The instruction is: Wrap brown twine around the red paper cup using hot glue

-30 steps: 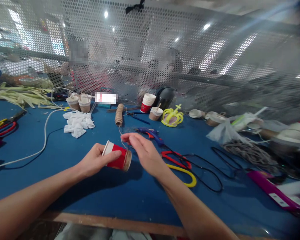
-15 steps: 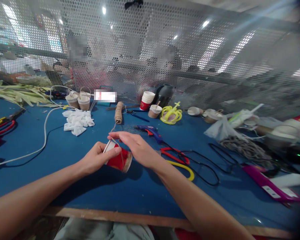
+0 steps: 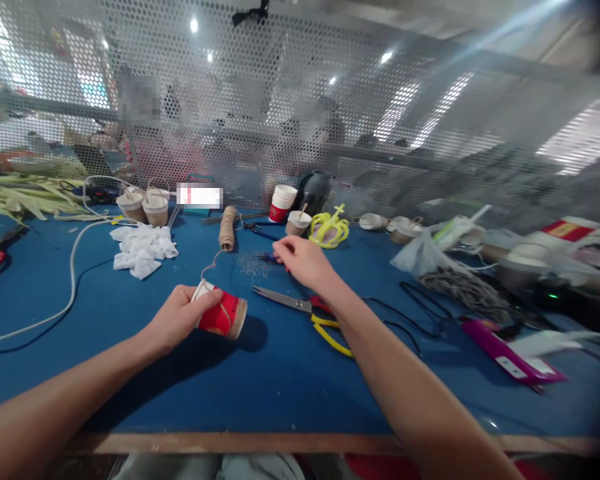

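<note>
My left hand (image 3: 183,313) is closed around a red paper cup (image 3: 221,315), tilted on its side above the blue table, its white rim to the left and a twine-wrapped band at its right end. Twine runs from the cup to a twine spool (image 3: 227,229) behind it. My right hand (image 3: 303,260) is over the blue glue gun (image 3: 269,257), most of which it hides; its fingers are bent, and whether they grip the gun cannot be made out. Scissors with red and yellow handles (image 3: 285,299) lie beneath my right forearm.
White crumpled cloth (image 3: 144,249), wrapped cups (image 3: 156,209) and a white cable stand left. A stacked red cup (image 3: 282,203), a yellow crown-shaped piece (image 3: 329,229) and a dark flask are at the back. Right lie black cord, a plastic bag and a purple power strip (image 3: 507,353).
My right hand has left the cup and moved right to the glue gun. My left hand still holds the cup. The scissors' blades have come into view, and the whole view has shifted slightly.
</note>
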The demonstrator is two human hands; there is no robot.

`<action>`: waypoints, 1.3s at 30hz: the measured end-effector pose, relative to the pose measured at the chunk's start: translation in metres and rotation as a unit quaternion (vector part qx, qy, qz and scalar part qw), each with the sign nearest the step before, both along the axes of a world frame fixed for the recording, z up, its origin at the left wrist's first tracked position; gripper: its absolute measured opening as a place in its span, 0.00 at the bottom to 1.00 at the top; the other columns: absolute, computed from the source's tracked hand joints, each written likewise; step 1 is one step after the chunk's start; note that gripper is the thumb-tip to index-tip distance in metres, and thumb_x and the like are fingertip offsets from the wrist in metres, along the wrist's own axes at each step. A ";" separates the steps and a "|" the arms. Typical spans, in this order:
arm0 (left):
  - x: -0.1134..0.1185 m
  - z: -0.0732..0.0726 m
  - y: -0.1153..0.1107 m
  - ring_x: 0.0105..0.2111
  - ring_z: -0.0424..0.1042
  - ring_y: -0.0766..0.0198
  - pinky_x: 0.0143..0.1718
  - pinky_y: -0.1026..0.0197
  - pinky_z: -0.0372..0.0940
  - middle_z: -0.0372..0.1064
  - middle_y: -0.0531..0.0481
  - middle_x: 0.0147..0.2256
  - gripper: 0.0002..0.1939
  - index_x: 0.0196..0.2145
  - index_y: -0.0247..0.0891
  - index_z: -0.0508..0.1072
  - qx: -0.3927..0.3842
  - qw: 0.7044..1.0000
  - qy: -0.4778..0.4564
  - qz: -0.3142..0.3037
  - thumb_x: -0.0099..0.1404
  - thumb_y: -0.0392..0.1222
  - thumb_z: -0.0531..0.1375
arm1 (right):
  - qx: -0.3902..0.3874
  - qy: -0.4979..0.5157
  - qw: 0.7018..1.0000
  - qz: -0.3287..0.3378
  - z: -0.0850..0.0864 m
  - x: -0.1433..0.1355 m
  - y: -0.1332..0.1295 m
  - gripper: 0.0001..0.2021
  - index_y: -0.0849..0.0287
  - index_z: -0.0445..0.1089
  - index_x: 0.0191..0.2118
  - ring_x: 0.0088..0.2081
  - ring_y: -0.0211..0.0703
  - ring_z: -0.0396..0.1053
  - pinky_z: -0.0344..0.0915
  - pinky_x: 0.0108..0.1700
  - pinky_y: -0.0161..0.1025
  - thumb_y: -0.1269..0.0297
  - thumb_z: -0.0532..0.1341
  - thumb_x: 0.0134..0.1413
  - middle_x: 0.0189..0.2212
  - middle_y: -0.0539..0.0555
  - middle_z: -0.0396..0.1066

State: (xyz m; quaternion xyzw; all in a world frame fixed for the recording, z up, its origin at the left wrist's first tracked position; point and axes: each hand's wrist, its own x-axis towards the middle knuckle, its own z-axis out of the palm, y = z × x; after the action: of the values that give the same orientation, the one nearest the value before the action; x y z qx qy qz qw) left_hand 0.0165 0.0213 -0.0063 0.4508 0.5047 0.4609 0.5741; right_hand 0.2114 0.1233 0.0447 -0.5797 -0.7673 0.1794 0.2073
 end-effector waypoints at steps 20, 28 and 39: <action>-0.006 -0.006 0.019 0.18 0.51 0.72 0.20 0.67 0.48 0.55 0.56 0.16 0.23 0.16 0.33 0.63 0.073 0.987 0.131 0.058 0.56 0.56 0.54 | -0.155 0.200 0.968 -0.001 0.001 0.037 -0.019 0.11 0.63 0.66 0.30 0.20 0.35 0.65 0.64 0.24 0.33 0.58 0.58 0.49 0.20 0.51 0.68; -0.005 -0.006 0.039 0.18 0.51 0.72 0.20 0.67 0.48 0.57 0.56 0.16 0.22 0.18 0.33 0.65 0.017 0.991 0.129 0.033 0.54 0.57 0.54 | -0.138 0.197 0.968 0.069 -0.011 0.018 -0.055 0.09 0.59 0.68 0.25 0.17 0.35 0.62 0.62 0.20 0.34 0.61 0.58 0.49 0.14 0.47 0.64; -0.006 -0.001 0.046 0.17 0.56 0.71 0.20 0.67 0.52 0.62 0.54 0.16 0.20 0.18 0.33 0.67 -0.024 0.994 0.101 0.017 0.52 0.55 0.56 | -0.050 0.158 0.979 0.116 -0.015 0.017 -0.054 0.04 0.54 0.69 0.26 0.30 0.47 0.71 0.69 0.37 0.43 0.64 0.58 0.47 0.27 0.54 0.73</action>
State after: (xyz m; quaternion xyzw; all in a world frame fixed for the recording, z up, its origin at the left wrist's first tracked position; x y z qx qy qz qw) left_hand 0.0107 0.0675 -0.0077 0.4726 0.5786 0.4106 0.5227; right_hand 0.2284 0.0694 0.0300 -0.4604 -0.7772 0.3296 0.2743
